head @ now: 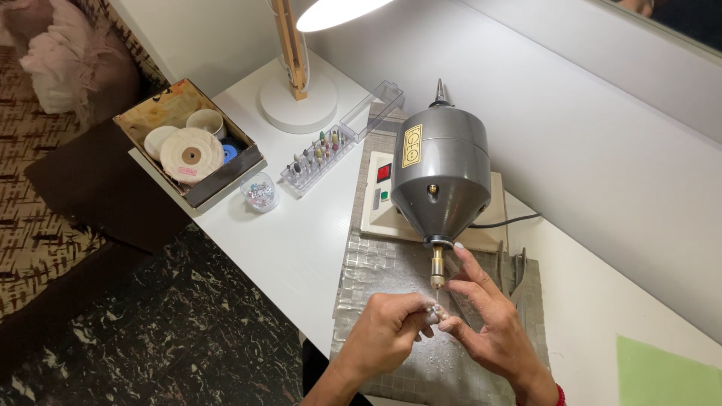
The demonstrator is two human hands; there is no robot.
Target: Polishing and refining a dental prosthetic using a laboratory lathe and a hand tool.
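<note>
Both hands pinch a small pale silvery piece (435,313) just under the brass spindle tip (437,272) of the grey cone-shaped polishing motor (440,177). The left hand (387,334) is closed around the piece; the right hand (489,323) steadies it with thumb and forefinger, its other fingers spread. The step in hand looks like fine grinding, and what follows likely calls for turning the piece steadily. Beneath the hands a silver woven mat (380,263) covers the white table (301,240); a clear plastic rack of small burrs (320,156) stands well beyond the left hand.

Grey polishing motor (440,169), silver woven mat (391,263), white table (293,240), green sheet (662,376).
</note>
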